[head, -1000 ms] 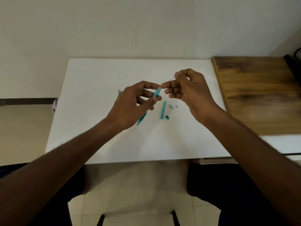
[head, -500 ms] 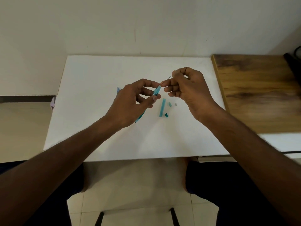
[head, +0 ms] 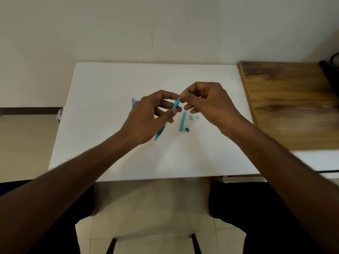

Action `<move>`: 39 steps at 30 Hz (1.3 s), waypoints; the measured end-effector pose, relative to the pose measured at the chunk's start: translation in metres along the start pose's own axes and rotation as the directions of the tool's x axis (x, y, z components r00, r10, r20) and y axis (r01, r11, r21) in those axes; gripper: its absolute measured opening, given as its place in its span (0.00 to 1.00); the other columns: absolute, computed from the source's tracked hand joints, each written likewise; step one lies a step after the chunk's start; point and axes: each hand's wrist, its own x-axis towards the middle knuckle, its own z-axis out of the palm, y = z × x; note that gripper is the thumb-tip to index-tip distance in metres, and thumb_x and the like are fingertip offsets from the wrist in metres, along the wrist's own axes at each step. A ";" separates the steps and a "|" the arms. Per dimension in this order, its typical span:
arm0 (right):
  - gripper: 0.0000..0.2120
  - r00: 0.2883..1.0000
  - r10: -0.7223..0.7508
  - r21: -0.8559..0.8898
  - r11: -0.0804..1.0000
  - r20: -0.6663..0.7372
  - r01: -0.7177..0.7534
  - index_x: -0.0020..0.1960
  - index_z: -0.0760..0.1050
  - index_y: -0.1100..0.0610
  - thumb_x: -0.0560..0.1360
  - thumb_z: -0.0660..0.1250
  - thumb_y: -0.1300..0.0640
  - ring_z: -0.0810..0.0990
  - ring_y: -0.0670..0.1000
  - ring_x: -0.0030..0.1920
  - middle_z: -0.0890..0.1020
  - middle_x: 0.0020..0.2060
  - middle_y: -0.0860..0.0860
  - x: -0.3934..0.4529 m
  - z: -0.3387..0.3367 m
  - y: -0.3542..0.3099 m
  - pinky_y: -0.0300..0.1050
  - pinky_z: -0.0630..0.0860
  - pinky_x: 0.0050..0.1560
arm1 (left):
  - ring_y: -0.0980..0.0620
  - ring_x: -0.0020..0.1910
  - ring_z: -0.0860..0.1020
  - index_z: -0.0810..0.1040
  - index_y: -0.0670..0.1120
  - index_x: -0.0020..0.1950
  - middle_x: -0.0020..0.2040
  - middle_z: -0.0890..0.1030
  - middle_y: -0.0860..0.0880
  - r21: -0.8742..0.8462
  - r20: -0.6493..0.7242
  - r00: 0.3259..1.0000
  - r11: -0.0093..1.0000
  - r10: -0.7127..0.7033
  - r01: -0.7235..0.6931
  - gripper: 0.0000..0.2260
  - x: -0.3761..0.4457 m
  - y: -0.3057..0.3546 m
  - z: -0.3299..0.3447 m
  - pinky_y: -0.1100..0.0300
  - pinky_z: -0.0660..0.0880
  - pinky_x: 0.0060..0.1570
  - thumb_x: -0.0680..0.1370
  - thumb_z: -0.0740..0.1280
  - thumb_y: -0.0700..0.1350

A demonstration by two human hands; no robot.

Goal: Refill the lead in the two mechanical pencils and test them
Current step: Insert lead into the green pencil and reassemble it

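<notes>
Left hand [head: 146, 118] gripped one teal mechanical pencil [head: 169, 117] above the white table [head: 110, 143], open end tilted up toward the right hand [head: 207, 103], likely to take lead. Right fingertips pinched at that end; the lead itself was too thin to make out. Just right of the pencil lay one teal lead tube [head: 182, 121], one dark cap [head: 187, 130] and two tiny pale pieces [head: 191, 117]. A second pencil [head: 133, 102] peeked out left, beyond the left hand.
</notes>
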 end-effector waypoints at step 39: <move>0.06 0.997 0.028 0.577 0.814 0.071 -0.065 0.53 0.84 0.61 0.77 0.75 0.66 0.89 0.56 0.50 0.88 0.46 0.57 0.021 -0.013 0.018 0.47 0.85 0.54 | 0.59 0.45 0.88 0.78 0.54 0.67 0.56 0.88 0.57 -0.020 0.004 0.997 0.997 -0.077 0.077 0.14 0.005 0.003 -0.002 0.57 0.87 0.51 0.82 0.71 0.52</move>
